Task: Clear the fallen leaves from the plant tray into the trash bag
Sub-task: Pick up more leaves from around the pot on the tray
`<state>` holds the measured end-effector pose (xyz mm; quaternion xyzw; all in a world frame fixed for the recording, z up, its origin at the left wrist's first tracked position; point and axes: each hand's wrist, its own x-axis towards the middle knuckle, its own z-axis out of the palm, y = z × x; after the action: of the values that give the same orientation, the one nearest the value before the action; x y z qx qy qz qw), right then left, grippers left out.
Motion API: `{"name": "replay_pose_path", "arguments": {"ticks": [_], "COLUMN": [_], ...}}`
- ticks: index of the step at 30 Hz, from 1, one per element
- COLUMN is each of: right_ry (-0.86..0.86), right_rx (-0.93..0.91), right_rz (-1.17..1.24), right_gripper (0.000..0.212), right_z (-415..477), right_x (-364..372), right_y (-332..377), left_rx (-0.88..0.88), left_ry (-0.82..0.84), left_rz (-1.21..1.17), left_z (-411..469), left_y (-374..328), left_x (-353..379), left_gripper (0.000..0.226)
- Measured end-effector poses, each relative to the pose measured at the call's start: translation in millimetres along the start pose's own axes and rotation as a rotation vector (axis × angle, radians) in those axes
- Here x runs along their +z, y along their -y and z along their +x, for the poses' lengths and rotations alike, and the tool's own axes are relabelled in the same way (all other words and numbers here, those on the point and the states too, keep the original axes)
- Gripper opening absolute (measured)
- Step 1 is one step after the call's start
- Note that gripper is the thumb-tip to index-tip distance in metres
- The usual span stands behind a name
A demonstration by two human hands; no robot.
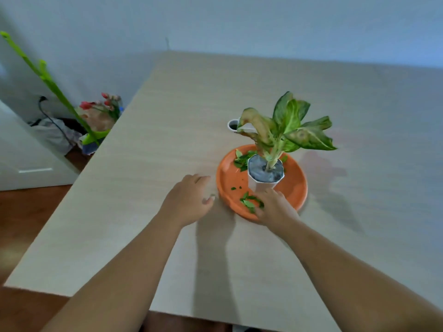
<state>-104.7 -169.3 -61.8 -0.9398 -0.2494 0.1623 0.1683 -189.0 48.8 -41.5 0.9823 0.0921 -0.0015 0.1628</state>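
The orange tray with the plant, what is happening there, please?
A person is clearing loose green leaves off the orange tray, which sits on a table with a white potted plant standing in it. The right hand reaches onto the near side of the tray, its fingers at a small cluster of leaves. The left hand rests open on the table beside the tray. More leaves lie behind the pot. No trash bag is visible.

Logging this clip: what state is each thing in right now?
Round orange plastic tray: flat on the table, leaves still in it.
Scattered green leaf bits: uncollected.
White faceted plant pot: upright in tray.
Left hand: empty, beside tray.
Right hand: fingers on near leaves.
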Motion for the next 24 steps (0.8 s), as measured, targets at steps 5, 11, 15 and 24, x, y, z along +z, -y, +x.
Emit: {"name": "replay_pose_path", "arguments": {"ticks": [5, 11, 15, 24], "right_ry": [0.07, 0.083, 0.173, 0.261], "right_rx": [-0.197, -0.321, -0.32, -0.428], "right_rz": [-0.067, -0.135, -0.146, -0.276], "right_gripper": [0.046, 0.056, 0.066, 0.069], "right_z": [13.0, 35.0, 50.9, 21.2], "right_x": [11.4, 25.7, 35.9, 22.2], "right_y": [-14.4, -5.3, -5.7, -41.7], "left_rx": [-0.016, -0.009, 0.007, 0.033], "left_ry": [0.14, 0.222, 0.183, 0.156], "left_rz": [-0.014, 0.013, 0.009, 0.034], "left_z": [22.1, 32.4, 33.7, 33.7], "left_y": [-14.5, -8.9, 1.0, 6.1], "left_x": [32.9, 48.6, 53.2, 53.9], "left_gripper": [0.057, 0.059, 0.052, 0.051]}}
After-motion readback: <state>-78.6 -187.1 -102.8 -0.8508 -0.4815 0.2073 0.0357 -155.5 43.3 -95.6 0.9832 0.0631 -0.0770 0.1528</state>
